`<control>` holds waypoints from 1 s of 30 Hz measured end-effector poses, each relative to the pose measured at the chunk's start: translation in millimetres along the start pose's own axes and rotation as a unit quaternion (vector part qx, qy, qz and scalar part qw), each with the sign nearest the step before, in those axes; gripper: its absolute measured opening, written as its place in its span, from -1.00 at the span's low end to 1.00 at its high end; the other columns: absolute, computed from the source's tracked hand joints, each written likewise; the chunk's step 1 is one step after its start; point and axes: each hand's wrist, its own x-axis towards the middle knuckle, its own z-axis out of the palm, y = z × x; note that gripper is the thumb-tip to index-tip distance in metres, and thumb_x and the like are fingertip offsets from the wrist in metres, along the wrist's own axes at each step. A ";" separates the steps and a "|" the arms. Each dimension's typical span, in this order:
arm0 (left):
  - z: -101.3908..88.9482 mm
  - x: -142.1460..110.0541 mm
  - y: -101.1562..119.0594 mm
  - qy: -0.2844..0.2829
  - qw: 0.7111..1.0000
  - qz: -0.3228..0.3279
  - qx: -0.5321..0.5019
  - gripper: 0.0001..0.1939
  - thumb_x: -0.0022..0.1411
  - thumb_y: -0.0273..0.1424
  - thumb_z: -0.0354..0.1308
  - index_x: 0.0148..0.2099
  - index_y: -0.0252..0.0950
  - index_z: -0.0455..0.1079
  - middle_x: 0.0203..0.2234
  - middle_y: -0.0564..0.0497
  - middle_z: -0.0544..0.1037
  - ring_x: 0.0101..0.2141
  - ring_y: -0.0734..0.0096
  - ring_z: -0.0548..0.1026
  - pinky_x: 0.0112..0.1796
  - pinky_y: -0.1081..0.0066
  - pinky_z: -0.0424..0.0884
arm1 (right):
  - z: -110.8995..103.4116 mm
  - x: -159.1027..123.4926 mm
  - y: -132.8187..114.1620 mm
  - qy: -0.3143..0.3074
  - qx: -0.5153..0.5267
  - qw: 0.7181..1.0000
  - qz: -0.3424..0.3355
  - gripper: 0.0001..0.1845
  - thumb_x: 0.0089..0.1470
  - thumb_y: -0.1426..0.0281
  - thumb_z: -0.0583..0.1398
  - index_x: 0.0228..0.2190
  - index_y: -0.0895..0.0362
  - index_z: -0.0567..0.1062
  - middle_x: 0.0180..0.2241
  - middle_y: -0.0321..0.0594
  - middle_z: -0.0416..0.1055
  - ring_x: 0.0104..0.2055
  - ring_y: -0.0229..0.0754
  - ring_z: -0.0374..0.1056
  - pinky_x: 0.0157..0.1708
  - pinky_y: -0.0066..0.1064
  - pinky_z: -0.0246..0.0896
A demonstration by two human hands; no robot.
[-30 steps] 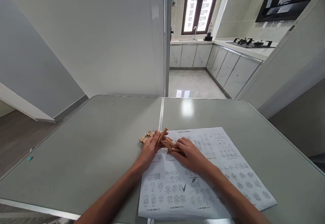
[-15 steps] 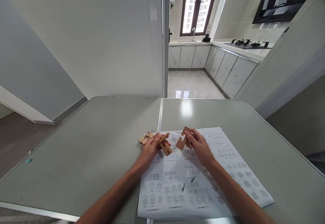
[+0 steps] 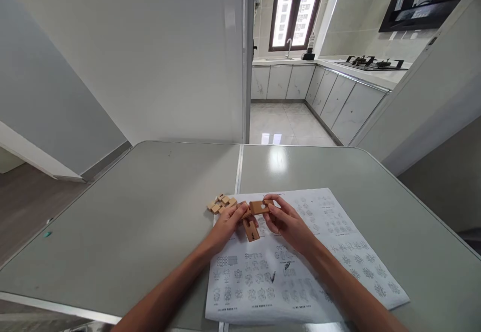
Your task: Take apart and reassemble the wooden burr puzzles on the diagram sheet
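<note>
My left hand is closed on joined wooden puzzle pieces, one of which points down toward me and bears a dark number. Between finger and thumb, my right hand pinches a notched wooden puzzle piece. Its left end meets the pieces in my left hand; whether they interlock I cannot tell. Just beyond my left hand lies a cluster of wooden pieces, one with a number on it. Under both hands is a printed instruction sheet with rows of small diagrams.
The grey-green table has a pale seam down its middle. A small teal bit lies near its left edge. Past the far edge stand a white partition and a kitchen with white cabinets.
My right hand drew a notched piece away to the right, turned it and brought it back against the pieces in my left hand. Those pieces have also been turned.
</note>
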 end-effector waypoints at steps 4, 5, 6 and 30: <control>0.3 -0.1 0.5 -0.024 1.000 0.000 -0.011 -0.47 0.34 0.09 0.17 -0.19 -0.34 0.53 -0.40 -0.05 0.59 -0.36 0.31 0.52 -0.21 0.34 0.41 | 1.5 -0.3 -1.5 -0.023 0.003 1.000 0.003 -0.64 0.26 0.14 0.32 -0.04 0.06 0.42 -0.47 -0.37 0.36 -0.56 -0.36 0.11 -0.51 -0.45 -0.07; 0.0 0.0 0.4 -0.028 1.000 -0.001 -0.013 -0.46 0.33 0.10 0.17 -0.21 -0.33 0.53 -0.41 -0.05 0.58 -0.36 0.30 0.51 -0.22 0.34 0.40 | 2.1 -0.4 -1.8 -0.031 0.003 1.000 0.006 -0.64 0.27 0.14 0.32 -0.05 0.07 0.42 -0.47 -0.37 0.36 -0.56 -0.36 0.12 -0.51 -0.45 -0.06; -0.4 0.1 0.4 -0.028 1.000 -0.002 -0.013 -0.46 0.33 0.11 0.17 -0.22 -0.32 0.53 -0.42 -0.05 0.58 -0.36 0.29 0.51 -0.23 0.34 0.39 | 2.6 -0.4 -2.0 -0.038 0.002 0.999 0.009 -0.64 0.27 0.14 0.32 -0.05 0.07 0.42 -0.47 -0.37 0.36 -0.56 -0.36 0.12 -0.51 -0.45 -0.06; 7.3 -8.9 11.3 -0.011 0.995 -0.016 -0.098 -0.63 0.28 -0.05 0.29 -0.21 -0.27 0.44 -0.16 -0.03 0.48 -0.25 0.32 0.46 -0.20 0.36 0.37 | 4.8 -0.3 22.3 -0.110 -0.016 0.992 0.053 -0.60 0.32 0.10 0.26 0.02 0.01 0.30 -0.49 -0.44 0.36 -0.56 -0.35 0.21 -0.48 -0.47 0.10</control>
